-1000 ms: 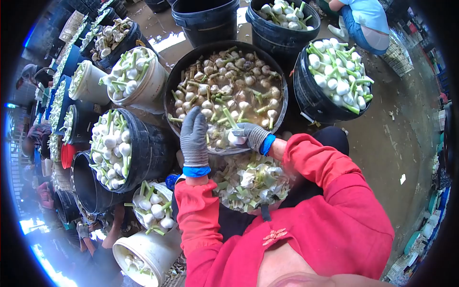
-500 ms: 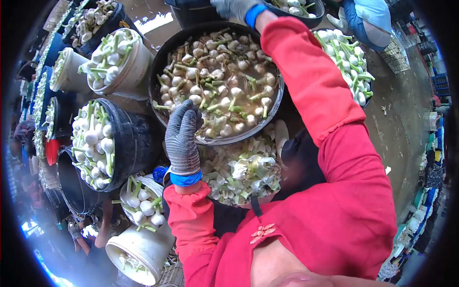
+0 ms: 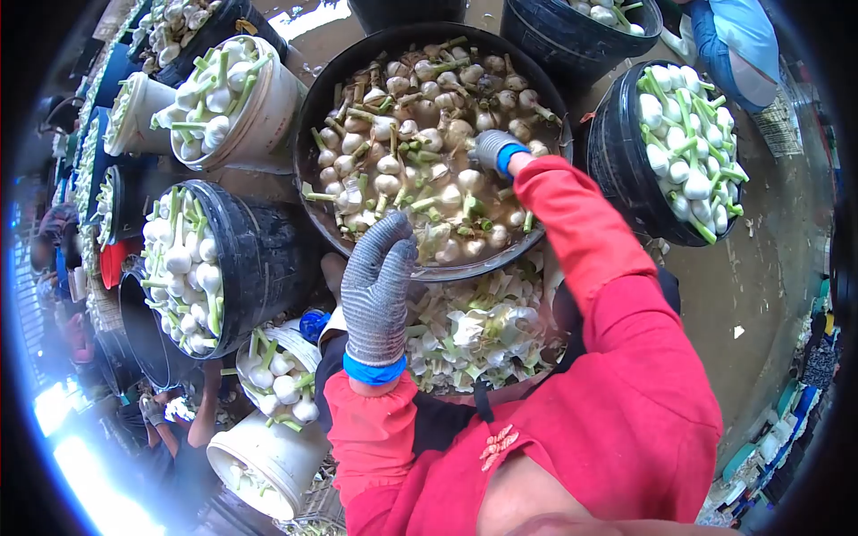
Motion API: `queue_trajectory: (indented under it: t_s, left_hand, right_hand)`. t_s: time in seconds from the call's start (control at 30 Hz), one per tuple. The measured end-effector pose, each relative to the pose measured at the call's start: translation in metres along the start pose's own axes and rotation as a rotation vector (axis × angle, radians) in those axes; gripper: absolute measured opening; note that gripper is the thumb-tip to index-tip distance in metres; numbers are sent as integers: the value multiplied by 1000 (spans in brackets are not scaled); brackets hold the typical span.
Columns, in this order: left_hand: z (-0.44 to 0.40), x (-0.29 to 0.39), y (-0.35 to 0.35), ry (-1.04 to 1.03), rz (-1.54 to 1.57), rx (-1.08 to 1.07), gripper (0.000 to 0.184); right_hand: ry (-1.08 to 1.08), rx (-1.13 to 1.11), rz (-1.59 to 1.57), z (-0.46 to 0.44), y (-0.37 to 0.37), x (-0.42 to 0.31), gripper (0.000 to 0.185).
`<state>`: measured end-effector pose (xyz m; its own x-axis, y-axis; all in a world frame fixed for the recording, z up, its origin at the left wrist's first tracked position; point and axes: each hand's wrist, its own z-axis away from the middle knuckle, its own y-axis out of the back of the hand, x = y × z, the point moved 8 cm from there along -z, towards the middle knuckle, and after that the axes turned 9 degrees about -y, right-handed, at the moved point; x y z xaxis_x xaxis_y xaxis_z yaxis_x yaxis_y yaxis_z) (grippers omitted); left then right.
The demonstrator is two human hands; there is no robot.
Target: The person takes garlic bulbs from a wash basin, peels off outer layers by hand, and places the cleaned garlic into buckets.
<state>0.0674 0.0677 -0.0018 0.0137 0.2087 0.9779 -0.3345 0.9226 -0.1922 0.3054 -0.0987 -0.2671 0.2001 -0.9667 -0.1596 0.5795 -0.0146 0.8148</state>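
Observation:
A wide dark tub [image 3: 308, 192] holds murky water with many garlic bulbs [image 3: 387, 184], their green stems cut short. My right hand [image 3: 497, 152], in a grey glove with a blue band, reaches among the bulbs at the tub's right side. Its fingertips point down beside a bulb and are partly hidden, so its grip is unclear. My left hand [image 3: 375, 299], gloved the same way, is raised at the tub's near edge with its fingers stretched out. No object shows in it.
A heap of garlic peelings [image 3: 478, 335] lies between my legs. Black buckets of garlic stand left [image 3: 255, 268] and right [image 3: 612, 147]. White buckets [image 3: 259, 116] are at the left; another [image 3: 299, 456] lies tilted lower left. A person [image 3: 737, 40] is at upper right.
My right hand has come from beyond the tub's far rim back toward me, down among the bulbs. My left hand stays raised near the rim. The view has shifted slightly.

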Motion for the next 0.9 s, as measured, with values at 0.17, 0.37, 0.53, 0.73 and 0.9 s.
queue_trajectory:
  t_s: [0.17,0.37,0.53,0.73,0.9]
  left_hand:
    - [-2,3,0,-101,-83,-12,48]
    - [-3,6,-14,-175,-97,-254,83]
    - [11,27,-14,-212,148,-98,76]
    - [18,33,-23,-612,-502,54,73]
    - [26,39,-36,-888,-945,141,74]
  right_hand:
    - [466,-270,-304,121,105,-49,35]
    - [734,-240,-301,267,190,-109,44]
    - [557,-267,-1490,294,185,-91,41]
    - [272,356,-903,296,151,-98,31]
    - [230,398,-1054,263,128,-101,24]
